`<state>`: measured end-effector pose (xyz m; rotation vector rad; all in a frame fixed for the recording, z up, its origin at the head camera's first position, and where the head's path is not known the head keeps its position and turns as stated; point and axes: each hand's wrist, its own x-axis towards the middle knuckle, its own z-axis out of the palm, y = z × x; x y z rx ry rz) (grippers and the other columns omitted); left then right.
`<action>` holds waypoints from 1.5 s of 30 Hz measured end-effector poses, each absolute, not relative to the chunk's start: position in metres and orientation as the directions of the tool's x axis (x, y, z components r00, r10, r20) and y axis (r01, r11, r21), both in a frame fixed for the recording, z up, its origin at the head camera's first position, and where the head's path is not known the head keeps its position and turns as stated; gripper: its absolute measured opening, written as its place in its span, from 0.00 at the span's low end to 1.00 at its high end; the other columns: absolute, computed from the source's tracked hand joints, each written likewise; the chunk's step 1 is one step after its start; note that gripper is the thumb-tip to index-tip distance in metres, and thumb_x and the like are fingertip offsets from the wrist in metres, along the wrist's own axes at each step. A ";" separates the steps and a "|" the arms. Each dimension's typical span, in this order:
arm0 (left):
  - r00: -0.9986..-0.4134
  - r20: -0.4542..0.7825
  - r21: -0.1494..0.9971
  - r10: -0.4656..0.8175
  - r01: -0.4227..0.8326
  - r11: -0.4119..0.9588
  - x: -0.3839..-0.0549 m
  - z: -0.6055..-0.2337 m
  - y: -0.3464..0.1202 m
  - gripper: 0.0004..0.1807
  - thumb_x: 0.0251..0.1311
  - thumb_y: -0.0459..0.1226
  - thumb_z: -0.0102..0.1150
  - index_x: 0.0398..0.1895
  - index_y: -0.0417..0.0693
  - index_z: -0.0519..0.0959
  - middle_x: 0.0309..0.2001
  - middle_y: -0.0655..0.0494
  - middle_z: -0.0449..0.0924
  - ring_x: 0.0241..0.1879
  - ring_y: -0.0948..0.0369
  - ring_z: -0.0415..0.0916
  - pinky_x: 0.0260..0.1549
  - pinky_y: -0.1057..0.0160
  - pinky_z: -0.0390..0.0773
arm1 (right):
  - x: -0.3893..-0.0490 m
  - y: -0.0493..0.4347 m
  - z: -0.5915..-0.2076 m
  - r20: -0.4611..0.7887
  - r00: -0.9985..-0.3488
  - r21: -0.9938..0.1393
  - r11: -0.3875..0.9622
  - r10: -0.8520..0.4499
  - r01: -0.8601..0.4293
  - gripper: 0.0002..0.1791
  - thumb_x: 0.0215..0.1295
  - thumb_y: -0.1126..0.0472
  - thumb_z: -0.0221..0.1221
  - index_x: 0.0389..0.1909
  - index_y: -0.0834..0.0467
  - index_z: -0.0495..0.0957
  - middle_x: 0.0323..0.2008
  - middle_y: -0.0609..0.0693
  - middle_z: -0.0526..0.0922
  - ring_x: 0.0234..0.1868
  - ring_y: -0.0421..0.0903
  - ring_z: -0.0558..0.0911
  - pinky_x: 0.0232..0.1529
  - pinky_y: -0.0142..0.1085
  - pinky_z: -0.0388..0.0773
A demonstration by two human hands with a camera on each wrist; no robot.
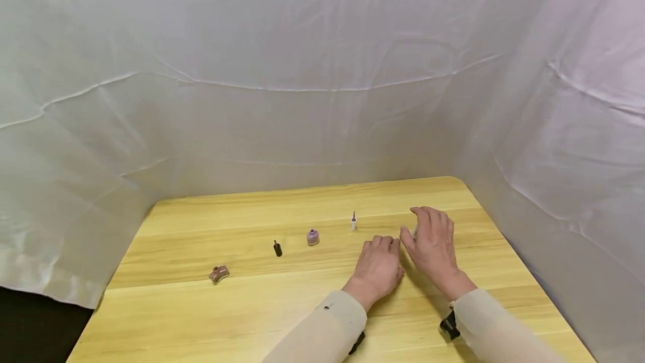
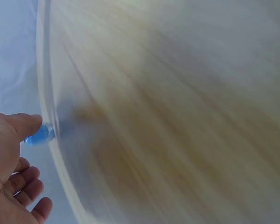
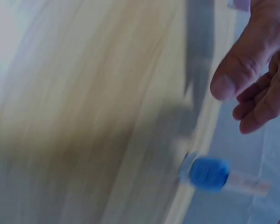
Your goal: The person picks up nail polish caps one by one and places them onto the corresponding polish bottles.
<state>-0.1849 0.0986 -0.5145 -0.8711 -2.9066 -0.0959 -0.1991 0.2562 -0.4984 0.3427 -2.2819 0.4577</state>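
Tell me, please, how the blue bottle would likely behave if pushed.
The blue bottle will probably feel stiff, since its clear base looks like glass or hard plastic. Its long pale cap may make it tip if pushed near the top. Small beside the right hand, it should be light.

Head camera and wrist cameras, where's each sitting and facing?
Head: on the head, looking forward and down at the table; left hand, right hand, sleeves show.
Left wrist: worn there, facing left hand and blue bottle.
Right wrist: worn there, facing right hand and blue bottle.
Shared: both wrist views show the blue bottle and table.
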 end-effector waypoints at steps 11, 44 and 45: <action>-0.835 0.290 0.226 0.468 0.535 0.814 -0.180 -0.504 0.053 0.27 0.72 0.50 0.65 0.70 0.50 0.78 0.63 0.57 0.80 0.63 0.58 0.74 0.63 0.57 0.74 | -0.187 0.217 -0.488 0.777 -0.614 -0.243 0.834 -0.138 -0.495 0.21 0.68 0.58 0.59 0.54 0.69 0.76 0.49 0.66 0.77 0.48 0.66 0.75 0.50 0.56 0.68; -0.986 0.131 0.907 -0.106 0.076 0.413 -0.178 -0.528 -0.035 0.17 0.67 0.37 0.71 0.57 0.47 0.85 0.59 0.51 0.79 0.63 0.49 0.73 0.63 0.43 0.76 | -0.194 0.183 -0.528 0.483 -0.870 -0.478 0.804 -0.097 -0.354 0.21 0.71 0.61 0.64 0.60 0.68 0.76 0.57 0.64 0.80 0.61 0.63 0.77 0.64 0.59 0.73; -0.985 0.123 0.912 -0.118 0.066 0.405 -0.178 -0.529 -0.036 0.16 0.67 0.37 0.71 0.56 0.47 0.86 0.59 0.51 0.79 0.63 0.49 0.74 0.63 0.43 0.76 | -0.194 0.184 -0.529 0.470 -0.878 -0.483 0.804 -0.096 -0.347 0.21 0.71 0.61 0.64 0.60 0.68 0.75 0.58 0.64 0.79 0.62 0.63 0.77 0.65 0.60 0.72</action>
